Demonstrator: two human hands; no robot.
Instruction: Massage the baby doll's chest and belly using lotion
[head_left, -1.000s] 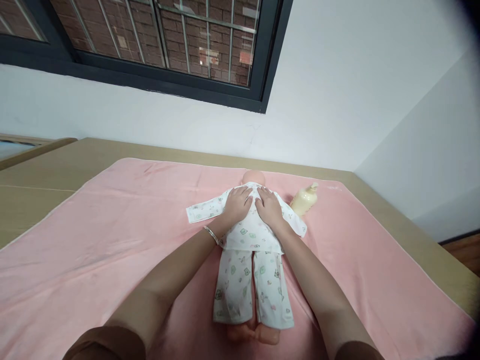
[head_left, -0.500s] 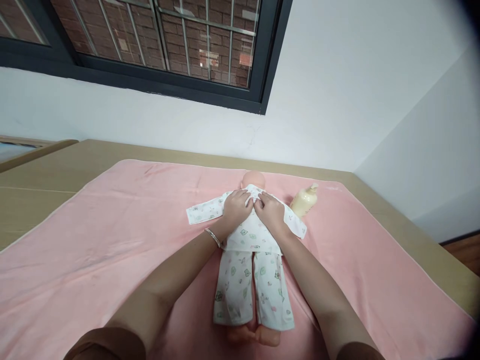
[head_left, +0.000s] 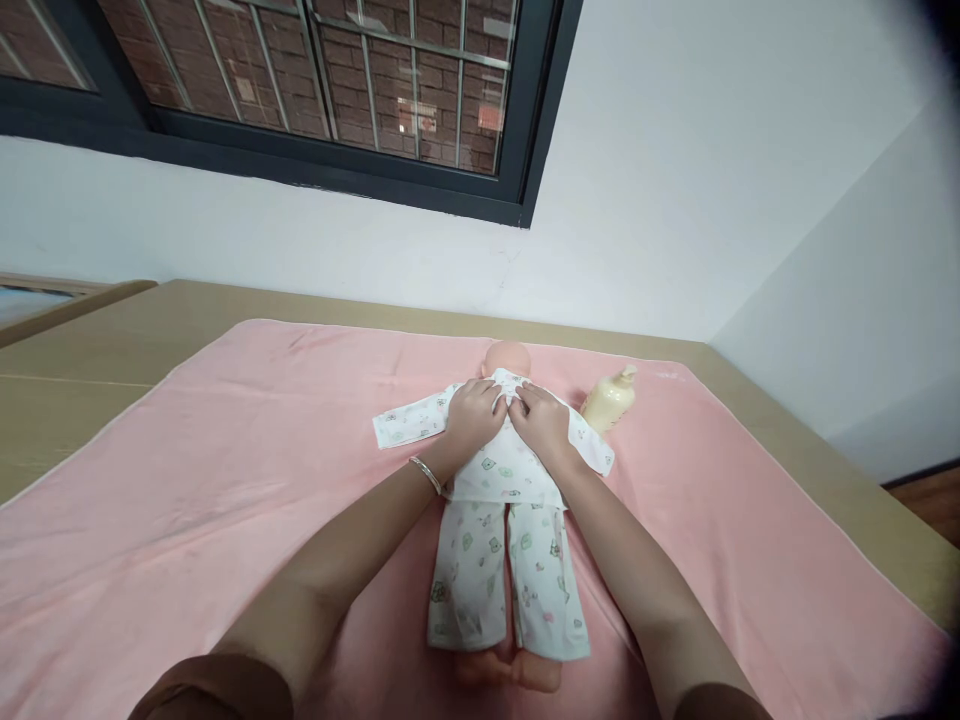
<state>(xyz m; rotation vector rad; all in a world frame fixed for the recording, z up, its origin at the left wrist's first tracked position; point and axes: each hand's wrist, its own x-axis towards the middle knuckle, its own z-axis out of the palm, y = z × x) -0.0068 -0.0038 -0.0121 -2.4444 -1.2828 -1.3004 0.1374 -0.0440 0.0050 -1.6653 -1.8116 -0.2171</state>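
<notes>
A bald baby doll (head_left: 508,357) lies stretched out at the middle of the pink sheet, its head toward the wall and no face showing. It wears a white printed top (head_left: 506,478) with the sleeves spread sideways, and matching trousers (head_left: 469,580); bare feet (head_left: 536,671) stick out below. My left hand (head_left: 475,415) rests on the left side of its upper body, fingers laid out over the cloth. Beside it, my right hand (head_left: 541,422) lies on the right side in the same way, thumbs close together. A silvery bangle (head_left: 426,475) circles my left wrist.
A pale yellow bottle (head_left: 609,400) lies tilted by the doll's right-hand sleeve. The pink sheet (head_left: 247,440) covers much of a wooden surface (head_left: 97,385). Behind it rises a white wall (head_left: 630,200) with a dark-framed, barred window (head_left: 337,170).
</notes>
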